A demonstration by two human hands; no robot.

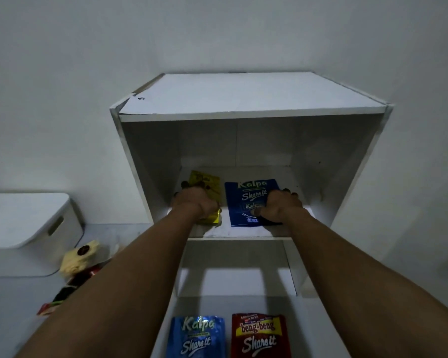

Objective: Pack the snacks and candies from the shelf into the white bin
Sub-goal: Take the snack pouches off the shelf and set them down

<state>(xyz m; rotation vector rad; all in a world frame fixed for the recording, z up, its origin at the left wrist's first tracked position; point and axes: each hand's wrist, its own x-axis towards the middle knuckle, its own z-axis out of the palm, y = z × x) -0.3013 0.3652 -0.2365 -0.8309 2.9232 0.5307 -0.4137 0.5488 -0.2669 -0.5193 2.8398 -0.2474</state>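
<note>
One wide-angle camera is riding on the person's head, facing forward and slightly down, close to a white open-fronted shelf unit (251, 99). Both forearms (140, 267) are stretching away from the lens to mid-frame, the left hand (195, 202) gripping a yellow foil packet (206, 180), the right hand (282, 205) a blue Kalpa packet (248, 197). A white lidded plastic bin (67, 235) is sitting at the left edge.

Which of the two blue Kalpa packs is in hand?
The upper-shelf Kalpa pack, gripped by the right hand. The lower-shelf Kalpa pack lies untouched beside the red beng-beng pack.
</note>
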